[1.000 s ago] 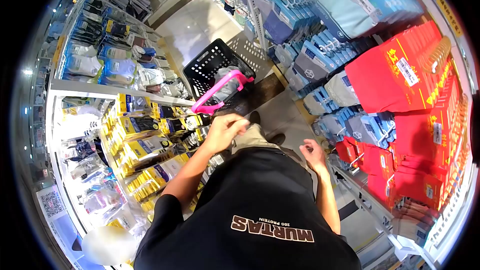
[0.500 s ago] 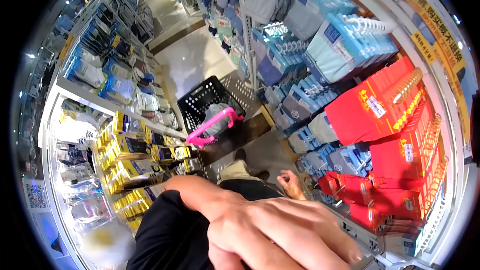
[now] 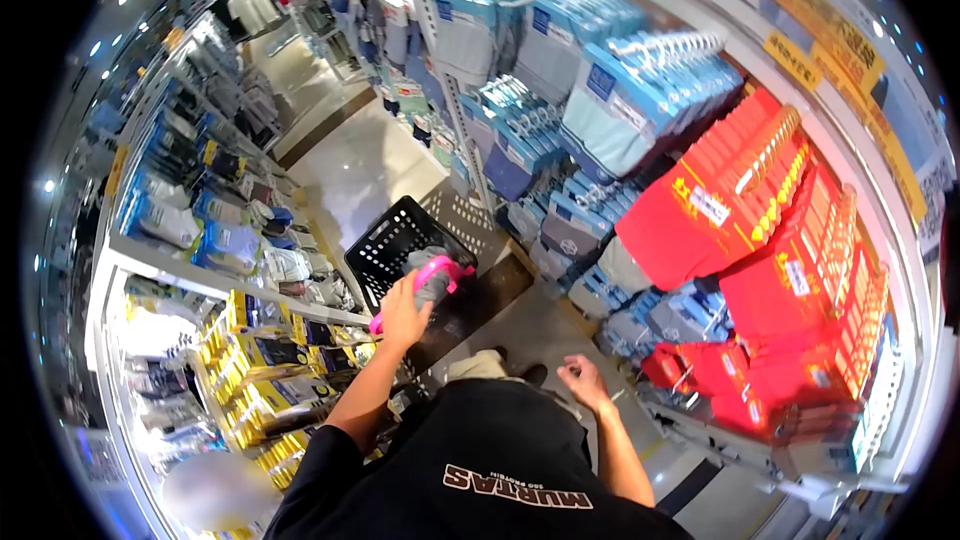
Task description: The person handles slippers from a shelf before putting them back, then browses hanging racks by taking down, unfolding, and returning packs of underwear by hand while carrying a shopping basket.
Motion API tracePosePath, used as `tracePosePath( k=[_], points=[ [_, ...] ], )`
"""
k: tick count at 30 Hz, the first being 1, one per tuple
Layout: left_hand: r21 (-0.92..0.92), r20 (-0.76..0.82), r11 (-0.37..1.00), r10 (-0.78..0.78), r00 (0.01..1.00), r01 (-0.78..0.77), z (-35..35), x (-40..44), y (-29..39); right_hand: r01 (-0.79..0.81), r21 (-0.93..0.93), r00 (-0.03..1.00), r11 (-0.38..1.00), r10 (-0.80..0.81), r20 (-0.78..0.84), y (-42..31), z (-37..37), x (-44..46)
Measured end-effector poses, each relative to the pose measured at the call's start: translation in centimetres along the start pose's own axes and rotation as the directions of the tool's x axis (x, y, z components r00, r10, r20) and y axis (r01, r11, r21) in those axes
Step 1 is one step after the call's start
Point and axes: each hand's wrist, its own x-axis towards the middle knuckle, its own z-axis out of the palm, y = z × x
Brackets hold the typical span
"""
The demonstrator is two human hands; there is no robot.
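Note:
At the pink handle (image 3: 449,265) of a black shopping basket (image 3: 380,240), my left hand (image 3: 404,312) has its fingers bent round the bar, partly hiding it. The basket is on the floor ahead of me, with perforated sides. A grey, soft-looking bundle (image 3: 430,287) is in it, partly covered by the handle and my hand; its kind cannot be made out. My right hand (image 3: 583,381) hangs at my right side with loosely bent fingers and nothing visible in it. It is nearest to the lower part of the right-hand rack.
Packs of blue-carded garments (image 3: 640,90) and red packs (image 3: 690,205) hang on hooks to my right. On the left, a rack holds yellow-carded packs (image 3: 280,395) and bagged socks (image 3: 230,240). An aisle floor (image 3: 365,155) runs ahead between the racks.
My left hand has gone from close in front of the camera down to the basket handle and closed on it. My right hand stays low at my side. The view has shifted slightly.

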Motion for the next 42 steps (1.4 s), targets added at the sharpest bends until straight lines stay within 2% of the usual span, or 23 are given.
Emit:
tracePosePath(
  k=[1,2,4,5,6,9,10,11,12,13,15,16,18,19,20,23,24,26,30,35,38,41,42],
  points=[
    [0.072,0.116,0.996,-0.068,0.991,0.059,-0.3,0.0,-0.8,-0.009,-0.013,0.999,1.000,0.008,-0.031,0.6,0.3,0.3],
    [0.001,0.089,0.997,-0.071,0.993,0.071,0.7,0.6,-1.9,-0.010,-0.029,0.997,1.000,0.008,-0.072,0.9,0.3,0.7],
    [-0.239,0.372,0.961,-0.044,0.927,0.142,1.3,3.4,-4.6,-0.030,-0.024,0.991,0.999,0.026,-0.131,1.7,0.7,0.5],
    [-0.338,0.504,0.915,-0.021,0.863,0.220,1.5,4.2,-5.6,-0.037,-0.007,0.987,0.999,0.035,-0.156,2.4,1.4,0.2],
    [-0.498,0.661,0.742,-0.012,0.750,0.450,0.6,4.6,-4.4,-0.033,0.022,0.979,0.999,0.036,-0.201,3.0,2.1,0.1],
    [-0.351,0.850,0.747,0.001,0.527,0.565,0.8,6.2,-4.7,-0.257,0.377,0.931,0.890,0.332,-0.149,8.1,5.9,-0.5],
    [-0.421,0.769,0.779,0.034,0.638,0.465,1.0,5.5,-4.0,-0.400,0.388,0.868,0.830,0.479,-0.132,8.9,7.1,-3.0],
    [-0.441,0.700,0.823,0.066,0.711,0.357,2.0,5.1,-4.5,-0.422,0.235,0.859,0.876,0.469,-0.206,14.9,9.5,-3.9],
    [-0.440,0.652,0.847,0.072,0.754,0.300,1.7,4.8,-3.9,-0.511,0.264,0.788,0.818,0.568,-0.237,13.3,10.1,-5.8],
    [-0.436,0.607,0.867,0.086,0.790,0.240,1.5,4.4,-3.2,-0.518,0.116,0.811,0.848,0.529,-0.249,18.7,12.8,-7.6],
    [-0.501,0.520,0.851,0.149,0.841,0.159,2.9,3.6,-3.2,-0.648,0.204,0.716,0.734,0.678,-0.165,21.7,15.4,-11.3],
    [-0.523,0.524,0.840,0.181,0.832,0.146,3.3,3.4,-2.9,-0.486,0.029,0.841,0.873,0.477,-0.256,23.4,16.9,-12.1],
    [-0.526,0.605,0.795,0.099,0.790,0.303,1.5,3.0,0.3,-0.156,-0.383,0.955,0.910,0.040,-0.295,26.3,19.6,-15.4],
    [-0.513,0.647,0.779,0.075,0.759,0.360,2.0,2.6,0.7,-0.424,-0.153,0.854,0.893,0.337,-0.397,22.3,19.4,-15.6],
    [-0.517,0.639,0.779,0.074,0.766,0.356,4.2,2.0,-0.3,-0.647,-0.034,0.726,0.762,0.601,-0.334,20.2,19.6,-15.3],
    [-0.571,0.599,0.760,0.128,0.790,0.310,6.8,0.6,0.5,-0.758,0.095,0.576,0.645,0.731,-0.366,13.9,17.7,-15.1],
    [-0.543,0.645,0.754,0.092,0.759,0.370,7.3,0.2,1.1,-0.751,0.134,0.578,0.646,0.742,-0.340,12.1,16.5,-15.3],
    [-0.598,0.615,0.727,0.146,0.775,0.338,9.6,-0.6,1.1,-0.728,0.207,0.594,0.653,0.753,-0.283,9.3,14.8,-15.5],
    [-0.643,0.636,0.662,0.182,0.750,0.385,10.2,-1.1,3.3,-0.780,0.195,0.523,0.595,0.791,-0.317,7.5,13.9,-15.0],
    [-0.649,0.674,0.594,0.161,0.721,0.475,8.2,-2.1,7.5,-0.595,0.429,0.596,0.680,0.731,-0.332,9.0,15.2,-14.5],
    [-0.653,0.658,0.603,0.151,0.738,0.459,8.8,-2.9,8.6,-0.520,0.504,0.654,0.690,0.701,-0.285,10.5,15.3,-15.1],
    [-0.641,0.633,0.643,0.133,0.763,0.419,10.2,-3.4,9.3,-0.548,0.523,0.622,0.652,0.736,-0.267,12.8,14.1,-17.0],
    [-0.563,0.693,0.711,0.128,0.710,0.421,9.5,-3.4,9.5,-0.504,0.531,0.608,0.681,0.716,-0.342,13.5,13.7,-18.3]
  ],
)
